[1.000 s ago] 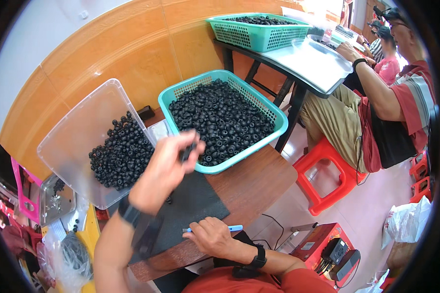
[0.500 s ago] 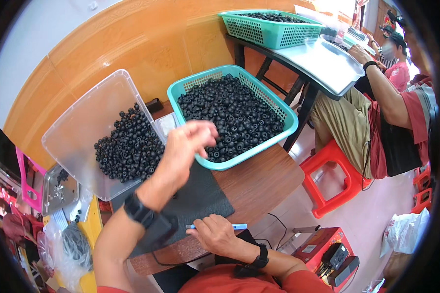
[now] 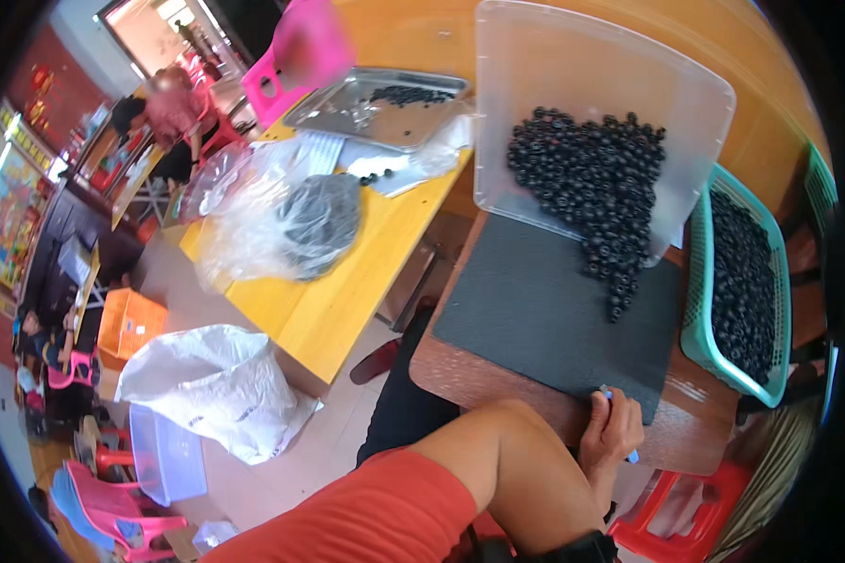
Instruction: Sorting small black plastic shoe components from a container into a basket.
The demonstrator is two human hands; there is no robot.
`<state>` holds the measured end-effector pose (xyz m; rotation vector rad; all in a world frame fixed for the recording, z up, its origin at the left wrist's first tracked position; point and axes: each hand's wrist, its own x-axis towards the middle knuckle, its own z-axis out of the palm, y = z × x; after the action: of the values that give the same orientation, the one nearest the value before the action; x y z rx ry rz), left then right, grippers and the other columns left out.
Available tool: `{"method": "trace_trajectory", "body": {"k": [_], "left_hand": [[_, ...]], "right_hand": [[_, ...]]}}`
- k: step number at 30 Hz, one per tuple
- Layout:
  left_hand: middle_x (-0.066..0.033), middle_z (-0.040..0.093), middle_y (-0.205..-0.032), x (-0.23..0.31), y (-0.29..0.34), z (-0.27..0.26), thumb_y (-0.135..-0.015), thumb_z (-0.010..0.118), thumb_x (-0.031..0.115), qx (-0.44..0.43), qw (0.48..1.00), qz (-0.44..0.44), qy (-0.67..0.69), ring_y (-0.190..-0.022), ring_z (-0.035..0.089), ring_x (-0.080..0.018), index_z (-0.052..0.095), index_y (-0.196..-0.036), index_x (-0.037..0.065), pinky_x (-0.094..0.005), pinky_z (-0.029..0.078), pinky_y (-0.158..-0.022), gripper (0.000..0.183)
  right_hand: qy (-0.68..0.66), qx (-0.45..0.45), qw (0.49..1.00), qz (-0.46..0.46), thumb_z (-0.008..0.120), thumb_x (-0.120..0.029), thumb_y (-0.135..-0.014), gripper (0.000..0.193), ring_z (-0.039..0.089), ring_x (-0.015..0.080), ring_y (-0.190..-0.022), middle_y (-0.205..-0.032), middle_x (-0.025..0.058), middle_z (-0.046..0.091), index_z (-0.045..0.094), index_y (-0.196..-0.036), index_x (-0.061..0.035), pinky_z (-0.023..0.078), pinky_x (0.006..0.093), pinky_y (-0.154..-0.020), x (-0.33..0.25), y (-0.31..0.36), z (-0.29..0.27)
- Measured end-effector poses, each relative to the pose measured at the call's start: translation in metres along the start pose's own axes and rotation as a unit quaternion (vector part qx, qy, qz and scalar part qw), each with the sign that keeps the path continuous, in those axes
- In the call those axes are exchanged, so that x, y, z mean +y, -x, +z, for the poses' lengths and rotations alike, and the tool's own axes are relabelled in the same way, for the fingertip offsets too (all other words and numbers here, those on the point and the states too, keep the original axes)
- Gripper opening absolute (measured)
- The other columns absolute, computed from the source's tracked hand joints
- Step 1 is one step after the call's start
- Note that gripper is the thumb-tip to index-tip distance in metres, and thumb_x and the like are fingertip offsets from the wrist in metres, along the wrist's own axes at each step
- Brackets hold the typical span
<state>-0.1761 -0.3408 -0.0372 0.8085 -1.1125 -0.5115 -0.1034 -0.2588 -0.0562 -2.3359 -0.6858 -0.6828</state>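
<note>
My right hand (image 3: pixel 612 427) is closed around a slim blue tool (image 3: pixel 633 457) at the front edge of the brown table (image 3: pixel 498 361). Its narrow tip shows above the fingers. My left forearm (image 3: pixel 540 479) bends across the bottom of the view, and the left hand lies outside the picture. Ahead, a clear plastic bin (image 3: pixel 577 70) leans tipped toward me. Small round black pieces (image 3: pixel 582 174) spill from it in a tapering heap onto a dark mat (image 3: pixel 526 291). To the right stands a turquoise basket (image 3: pixel 699 310) full of similar pieces.
At left, a yellow table (image 3: pixel 300 314) bears a metal tray (image 3: pixel 333 117) and a clear plastic bag (image 3: pixel 253 230). A white sack (image 3: pixel 221 385) and a lilac tub (image 3: pixel 164 460) stand on the floor. A red stool (image 3: pixel 667 525) is at lower right. Other people sit farther off.
My view has swung left. My left hand, which was above the turquoise basket, has left the picture. Black pieces now spread onto the mat; my right hand still grips the blue tool.
</note>
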Motion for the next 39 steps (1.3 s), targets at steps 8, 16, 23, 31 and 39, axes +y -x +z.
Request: {"method": "trace_trajectory", "body": {"k": [8, 16, 23, 31, 39], "left_hand": [[-0.0085, 0.070, -0.095, 0.003, 0.007, -0.013, -0.098, 0.056, 0.026, 0.102, 0.993, -0.014, -0.059, -0.077, 0.062, -0.0255, 0.068, -0.107, 0.005, -0.0526, 0.045, -0.063, 0.026], [-0.0092, 0.069, -0.094, 0.010, 0.005, -0.017, -0.098, 0.057, 0.027, 0.145, 0.984, -0.032, -0.094, -0.076, 0.061, -0.0259, 0.068, -0.109, 0.006, -0.0540, 0.045, -0.063, 0.026], [-0.0097, 0.069, -0.094, 0.027, 0.013, -0.019, -0.098, 0.058, 0.028, 0.179, 0.974, -0.051, -0.129, -0.075, 0.060, -0.0262, 0.068, -0.110, 0.008, -0.0553, 0.044, -0.062, 0.025], [-0.0103, 0.069, -0.093, 0.072, 0.020, 0.009, -0.098, 0.059, 0.028, 0.129, 0.984, -0.053, -0.109, -0.073, 0.059, -0.0266, 0.067, -0.111, 0.009, -0.0567, 0.044, -0.062, 0.025], [-0.0063, 0.067, -0.090, 0.235, 0.071, -0.092, -0.088, 0.068, 0.011, 0.095, 0.967, -0.097, -0.214, -0.085, 0.060, -0.0177, 0.072, -0.096, 0.007, -0.0339, 0.047, -0.078, 0.010]], "right_hand": [[-0.007, -0.006, 1.000, -0.014, 0.064, -0.012, -0.094, 0.016, 0.055, 0.0296, -0.062, -0.074, 0.0155, 0.057, 0.063, -0.096, 0.0045, 0.041, 0.0392, -0.052, 0.001, 0.004, 0.002], [0.002, -0.007, 0.999, -0.033, 0.064, -0.012, -0.094, 0.018, 0.055, 0.0288, -0.062, -0.074, 0.0155, 0.058, 0.063, -0.095, 0.0058, 0.041, 0.0382, -0.052, 0.001, 0.002, 0.003], [0.001, -0.011, 0.999, -0.032, 0.064, -0.009, -0.093, 0.015, 0.057, 0.0300, -0.064, -0.075, 0.0164, 0.059, 0.063, -0.095, 0.0060, 0.042, 0.0386, -0.052, -0.002, 0.001, 0.005], [0.051, -0.016, 0.999, -0.003, 0.069, -0.011, -0.088, 0.016, 0.055, 0.0318, -0.065, -0.076, 0.0162, 0.058, 0.062, -0.096, 0.0024, 0.042, 0.0407, -0.055, -0.005, 0.002, -0.008], [-0.005, 0.011, 1.000, -0.020, 0.074, -0.014, -0.082, 0.021, 0.052, 0.0292, -0.062, -0.071, 0.0108, 0.053, 0.060, -0.093, -0.0027, 0.041, 0.0414, -0.054, -0.008, -0.008, 0.004]]}}
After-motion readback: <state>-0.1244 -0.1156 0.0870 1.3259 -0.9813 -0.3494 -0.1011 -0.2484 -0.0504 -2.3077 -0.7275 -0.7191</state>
